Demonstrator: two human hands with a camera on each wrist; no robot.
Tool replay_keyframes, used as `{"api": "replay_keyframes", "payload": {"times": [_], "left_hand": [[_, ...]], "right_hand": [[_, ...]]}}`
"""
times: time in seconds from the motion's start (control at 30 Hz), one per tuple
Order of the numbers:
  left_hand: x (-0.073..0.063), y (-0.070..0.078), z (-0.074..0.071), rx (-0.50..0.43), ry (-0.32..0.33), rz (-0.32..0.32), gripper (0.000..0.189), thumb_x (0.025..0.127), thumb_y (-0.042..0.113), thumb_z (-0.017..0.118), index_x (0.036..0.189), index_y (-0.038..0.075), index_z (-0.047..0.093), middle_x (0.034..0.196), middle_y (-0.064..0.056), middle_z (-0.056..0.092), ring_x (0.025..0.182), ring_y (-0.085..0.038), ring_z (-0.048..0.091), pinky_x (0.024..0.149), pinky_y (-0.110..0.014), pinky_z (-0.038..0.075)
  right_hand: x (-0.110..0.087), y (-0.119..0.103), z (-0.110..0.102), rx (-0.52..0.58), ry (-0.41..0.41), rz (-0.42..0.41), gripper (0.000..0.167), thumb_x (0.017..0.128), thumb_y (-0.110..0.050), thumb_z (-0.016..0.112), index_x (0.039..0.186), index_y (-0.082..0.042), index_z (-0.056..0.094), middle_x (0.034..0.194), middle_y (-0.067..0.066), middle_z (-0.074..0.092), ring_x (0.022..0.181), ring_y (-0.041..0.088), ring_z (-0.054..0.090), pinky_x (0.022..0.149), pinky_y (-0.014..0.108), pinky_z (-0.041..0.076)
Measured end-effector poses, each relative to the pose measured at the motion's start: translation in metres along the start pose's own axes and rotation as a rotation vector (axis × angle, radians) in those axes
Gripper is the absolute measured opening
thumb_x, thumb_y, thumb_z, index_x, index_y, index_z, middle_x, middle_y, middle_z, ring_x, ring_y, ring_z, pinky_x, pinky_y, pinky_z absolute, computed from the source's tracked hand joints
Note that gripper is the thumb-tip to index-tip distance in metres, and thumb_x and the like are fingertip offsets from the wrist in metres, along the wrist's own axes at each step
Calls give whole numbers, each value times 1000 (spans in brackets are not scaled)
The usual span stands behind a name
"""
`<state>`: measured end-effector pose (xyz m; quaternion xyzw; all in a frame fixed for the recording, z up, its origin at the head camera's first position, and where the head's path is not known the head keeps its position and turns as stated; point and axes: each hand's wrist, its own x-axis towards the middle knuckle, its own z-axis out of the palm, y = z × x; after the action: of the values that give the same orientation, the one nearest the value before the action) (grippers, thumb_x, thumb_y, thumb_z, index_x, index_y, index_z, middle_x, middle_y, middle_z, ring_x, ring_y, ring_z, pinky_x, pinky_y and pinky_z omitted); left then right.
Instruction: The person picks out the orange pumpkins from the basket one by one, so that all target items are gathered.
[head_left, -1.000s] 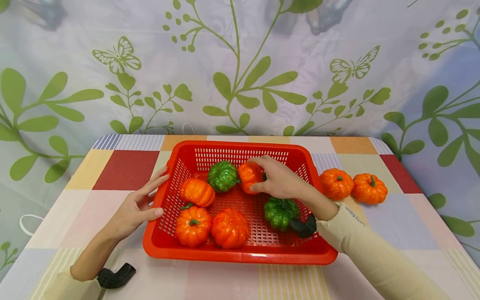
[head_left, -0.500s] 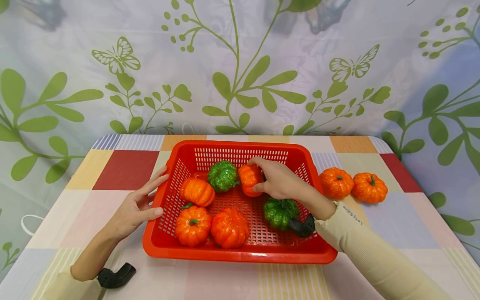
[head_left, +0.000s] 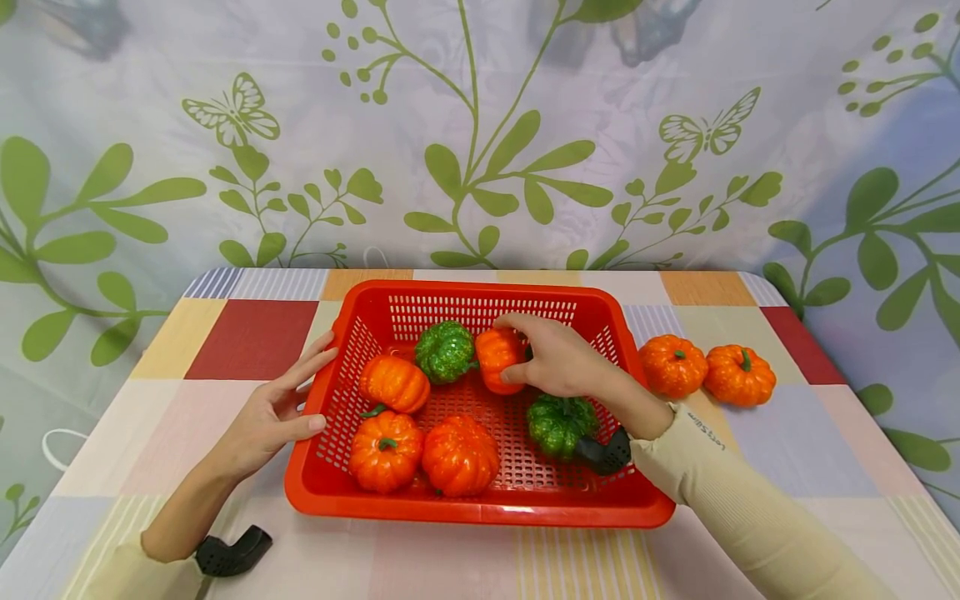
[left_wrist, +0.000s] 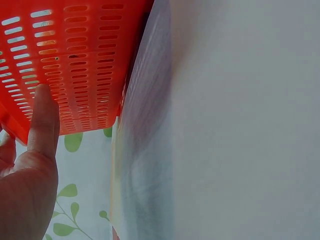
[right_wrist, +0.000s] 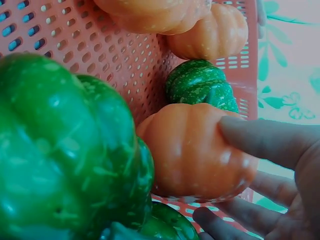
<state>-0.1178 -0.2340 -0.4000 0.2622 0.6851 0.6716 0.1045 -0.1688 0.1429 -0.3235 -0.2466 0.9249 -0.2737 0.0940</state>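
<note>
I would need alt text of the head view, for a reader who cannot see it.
A person's right hand holds an orange pumpkin inside a red perforated basket, while the left hand touches its left rim. Three other orange pumpkins and some green pumpkins lie in the basket; two more orange ones sit on the patchwork tablecloth to its right.

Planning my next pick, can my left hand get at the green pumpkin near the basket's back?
Probably yes: the left hand must clear the basket's rim, but nothing covers the green pumpkin.

The right hand [head_left: 558, 357] grips an orange pumpkin [head_left: 495, 358] in the basket [head_left: 517, 454]. The left hand [head_left: 266, 417] touches its rim [head_left: 480, 512]. Two pumpkins [head_left: 672, 368] [head_left: 740, 377] sit outside.
</note>
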Motion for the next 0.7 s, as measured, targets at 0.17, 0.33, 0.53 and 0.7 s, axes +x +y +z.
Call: {"api": "replay_keyframes", "payload": {"times": [0.17,0.33,0.53,0.7], "left_hand": [[0,0,0,4,-2,2,73,89,-11,54,155,4,28,165,-2,8,134,-20,38,85,-40,55],[0,-1,-1,4,-2,1,73,89,-11,54,155,5,28,165,-2,8,134,-20,38,85,-40,55],[1,-1,-1,-3,-4,-4,73,89,-10,54,155,6,28,165,-2,8,134,-20,38,85,-40,56],[0,-1,-1,-6,-8,-1,73,89,-11,54,155,5,27,165,-2,7,134,-20,37,84,-41,56]], "right_hand": [[0,1,-2,70,31,20,62,80,-17,81,135,-5,55,125,9,60,105,25,58,90,41,49],[1,1,-2,141,70,7,55,78,-17,81,126,-6,56,117,9,57,99,25,57,79,38,53],[2,1,-1,238,99,-14,58,77,-14,83,125,-3,53,116,12,55,101,26,55,76,37,54],[0,0,-3,239,93,-43,66,78,-16,82,137,-9,55,115,14,50,100,26,51,78,37,52]]}}
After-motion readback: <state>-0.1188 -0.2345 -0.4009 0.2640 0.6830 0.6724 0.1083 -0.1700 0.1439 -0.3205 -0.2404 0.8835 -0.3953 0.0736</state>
